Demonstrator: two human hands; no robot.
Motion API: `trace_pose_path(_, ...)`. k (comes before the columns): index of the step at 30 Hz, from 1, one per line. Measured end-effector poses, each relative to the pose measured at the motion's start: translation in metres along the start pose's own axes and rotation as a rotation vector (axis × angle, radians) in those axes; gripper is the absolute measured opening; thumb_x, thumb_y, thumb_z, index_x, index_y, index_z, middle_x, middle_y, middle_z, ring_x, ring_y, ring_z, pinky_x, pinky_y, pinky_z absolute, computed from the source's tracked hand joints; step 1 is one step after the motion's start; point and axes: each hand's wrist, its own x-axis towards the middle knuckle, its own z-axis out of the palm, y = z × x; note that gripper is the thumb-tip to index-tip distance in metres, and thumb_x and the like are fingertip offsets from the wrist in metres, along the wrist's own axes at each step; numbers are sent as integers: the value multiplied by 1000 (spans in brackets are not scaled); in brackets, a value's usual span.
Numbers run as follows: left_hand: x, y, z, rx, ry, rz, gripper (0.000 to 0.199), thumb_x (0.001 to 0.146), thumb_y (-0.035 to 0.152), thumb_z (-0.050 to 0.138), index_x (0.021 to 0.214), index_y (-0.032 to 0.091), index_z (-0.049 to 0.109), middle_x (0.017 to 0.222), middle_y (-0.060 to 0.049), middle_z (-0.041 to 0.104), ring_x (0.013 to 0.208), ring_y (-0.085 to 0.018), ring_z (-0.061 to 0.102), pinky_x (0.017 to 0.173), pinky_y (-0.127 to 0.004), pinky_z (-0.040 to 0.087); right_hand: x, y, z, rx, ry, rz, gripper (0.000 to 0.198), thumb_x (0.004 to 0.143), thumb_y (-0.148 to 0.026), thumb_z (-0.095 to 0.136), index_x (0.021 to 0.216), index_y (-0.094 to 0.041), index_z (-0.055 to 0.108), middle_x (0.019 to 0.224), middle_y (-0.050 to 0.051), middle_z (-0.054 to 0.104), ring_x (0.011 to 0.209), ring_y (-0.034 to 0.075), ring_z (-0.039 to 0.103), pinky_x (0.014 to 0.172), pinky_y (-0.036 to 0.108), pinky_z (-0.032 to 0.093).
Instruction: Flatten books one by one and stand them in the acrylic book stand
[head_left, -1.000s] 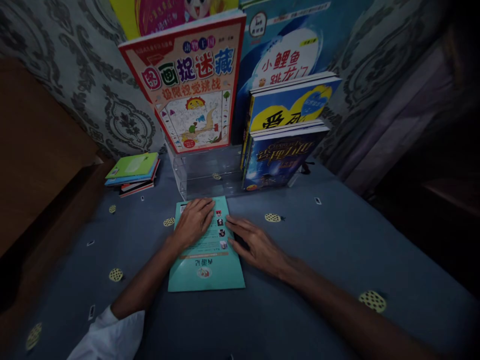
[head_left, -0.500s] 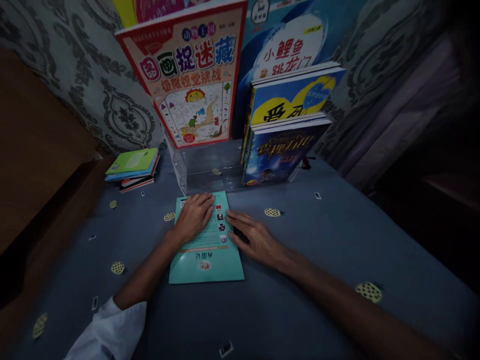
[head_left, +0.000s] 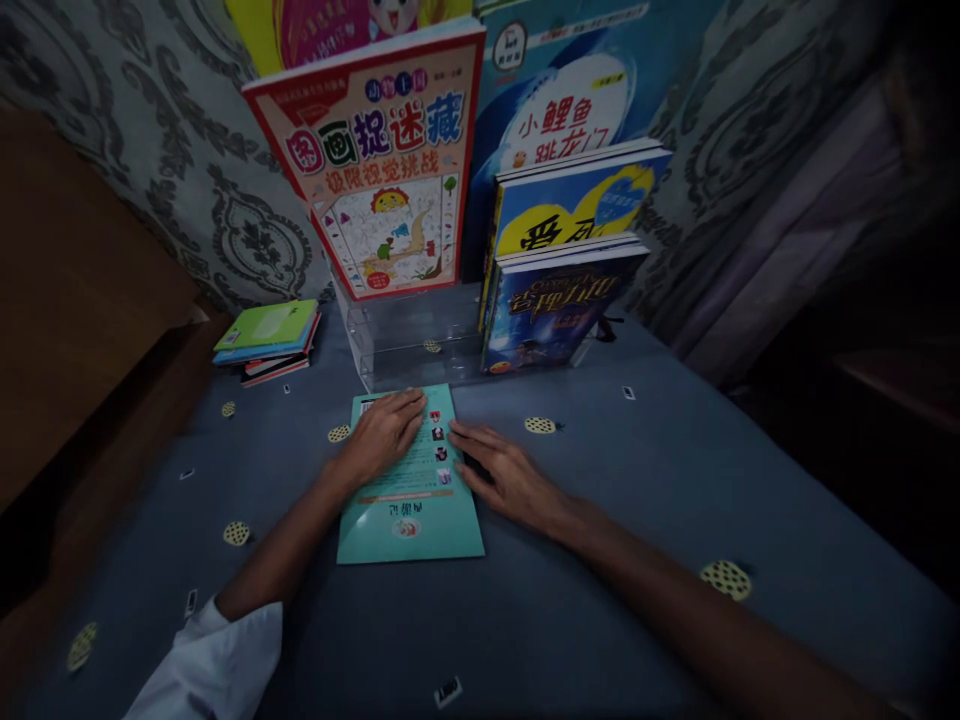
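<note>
Just in front of the clear rack (head_left: 405, 367), the green book (head_left: 412, 487) lies flat, long axis pointing toward it, under the left hand (head_left: 379, 436), which rests unclenched on the cover, while the right hand (head_left: 508, 480), loosely spread, meets its long edge.

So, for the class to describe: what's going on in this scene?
A person has both hands at a teal book lying flat on a dark tablecloth. The left hand rests on its far left part, and the right hand is at its right edge, fingers spread. Just beyond, a clear stand displays upright books, including a red-bordered one. A small stack of books lies farther back on the left.
</note>
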Motion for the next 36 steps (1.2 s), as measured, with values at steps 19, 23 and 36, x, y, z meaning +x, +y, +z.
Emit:
trace_pose_path(19,-45,49,-21,54,-75,47,38,105,31,37,131,16,60,136,-12,63,126,-24,59,106,-43,50,0,4,4,-13,33,-36,39,97,-27,52,133,-17,63,140,16,61,130,29,57,108,50,51)
trace_pose_path(23,-55,62,-25,69,-81,67,38,105,30,36,128,14,62,134,-12,65,123,-25,61,104,-43,52,0,6,6,-12,59,-58,39,97,-28,52,133,-18,63,139,14,62,130,29,58,106,50,52)
trace_pose_path(36,-108,113,-31,90,-72,55,34,103,25,42,133,15,56,132,-11,66,124,-24,62,103,-43,54,-1,6,7,-32,73,-75,38,97,-26,51,131,-18,64,139,15,62,128,28,59,104,50,54)
